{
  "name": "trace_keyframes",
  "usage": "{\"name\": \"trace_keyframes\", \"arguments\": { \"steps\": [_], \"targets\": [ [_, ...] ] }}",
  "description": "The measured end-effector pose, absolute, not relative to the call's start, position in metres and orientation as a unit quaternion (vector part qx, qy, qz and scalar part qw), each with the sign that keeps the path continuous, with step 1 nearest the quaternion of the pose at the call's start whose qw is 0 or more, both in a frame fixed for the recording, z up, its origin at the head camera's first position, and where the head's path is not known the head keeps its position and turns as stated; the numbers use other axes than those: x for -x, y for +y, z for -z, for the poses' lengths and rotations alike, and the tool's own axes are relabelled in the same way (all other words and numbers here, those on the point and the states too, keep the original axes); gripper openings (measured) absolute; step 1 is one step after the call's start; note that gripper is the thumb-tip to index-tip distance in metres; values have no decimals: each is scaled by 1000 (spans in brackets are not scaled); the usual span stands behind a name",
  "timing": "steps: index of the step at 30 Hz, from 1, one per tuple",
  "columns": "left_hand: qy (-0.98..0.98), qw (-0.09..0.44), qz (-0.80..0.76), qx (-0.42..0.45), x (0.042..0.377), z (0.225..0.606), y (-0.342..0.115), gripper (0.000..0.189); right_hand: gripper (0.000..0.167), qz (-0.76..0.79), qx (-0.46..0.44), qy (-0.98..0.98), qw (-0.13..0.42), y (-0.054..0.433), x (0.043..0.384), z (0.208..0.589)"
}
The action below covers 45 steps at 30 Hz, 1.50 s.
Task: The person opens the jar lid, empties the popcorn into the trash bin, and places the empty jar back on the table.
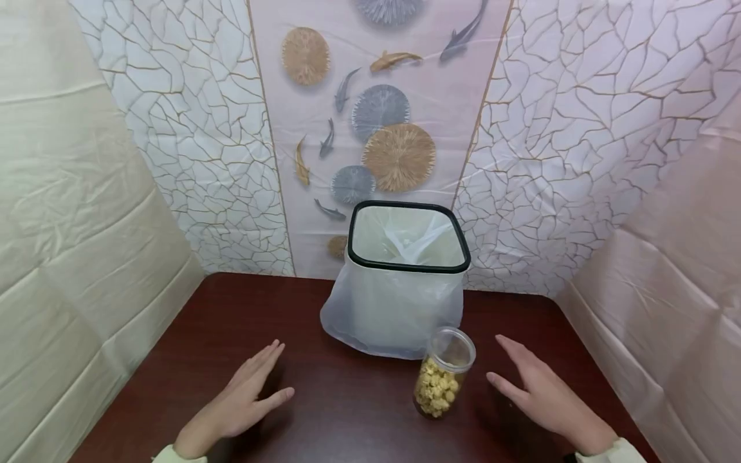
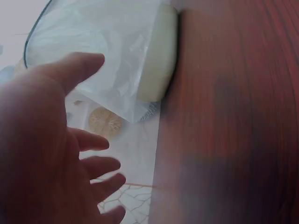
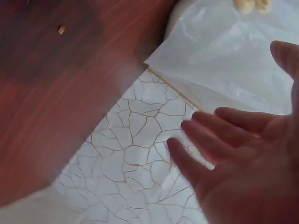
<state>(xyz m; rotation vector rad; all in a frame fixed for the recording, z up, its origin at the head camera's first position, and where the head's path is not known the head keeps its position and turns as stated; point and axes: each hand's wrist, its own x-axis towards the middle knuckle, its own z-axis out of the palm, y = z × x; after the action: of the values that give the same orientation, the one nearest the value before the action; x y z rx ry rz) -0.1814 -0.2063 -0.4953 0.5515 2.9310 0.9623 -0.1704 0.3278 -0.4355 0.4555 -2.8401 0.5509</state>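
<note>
A clear jar [image 1: 444, 373], part filled with yellow popcorn [image 1: 435, 390], stands on the table slightly tilted in the head view. My right hand [image 1: 541, 392] is to the right of the jar, apart from it, fingers extended and thumb spread. At the left, my left hand [image 1: 240, 392] hovers over the table with straight fingers and holds nothing. Behind the jar is a white trash bin [image 1: 399, 292] with a black rim [image 1: 405, 265] and a translucent plastic bag lining it and hanging over its outside. Pieces of popcorn [image 3: 252, 5] show at the top of the right wrist view.
The dark red wooden table [image 1: 260, 308] runs back to a patterned cloth wall [image 1: 202, 128], with pale cloth hanging at both sides. A small brown crumb [image 3: 61, 30] lies on the wood near my right hand.
</note>
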Motion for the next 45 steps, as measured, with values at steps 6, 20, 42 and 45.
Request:
{"name": "trace_keyframes", "arguments": {
  "steps": [6,20,42,45],
  "targets": [
    [896,37,-399,-193,182,490,-205,74,59,-302,-202,-916,170,334,161,427],
    [820,19,-501,-274,192,487,-156,69,76,-410,-281,-859,126,332,168,415],
    [749,90,-543,-370,217,496,-34,85,81,-381,-289,-874,88,294,180,419],
    [746,75,-547,-373,220,499,-17,87,80,-382,-277,-878,84,289,182,420]
  ]
}}
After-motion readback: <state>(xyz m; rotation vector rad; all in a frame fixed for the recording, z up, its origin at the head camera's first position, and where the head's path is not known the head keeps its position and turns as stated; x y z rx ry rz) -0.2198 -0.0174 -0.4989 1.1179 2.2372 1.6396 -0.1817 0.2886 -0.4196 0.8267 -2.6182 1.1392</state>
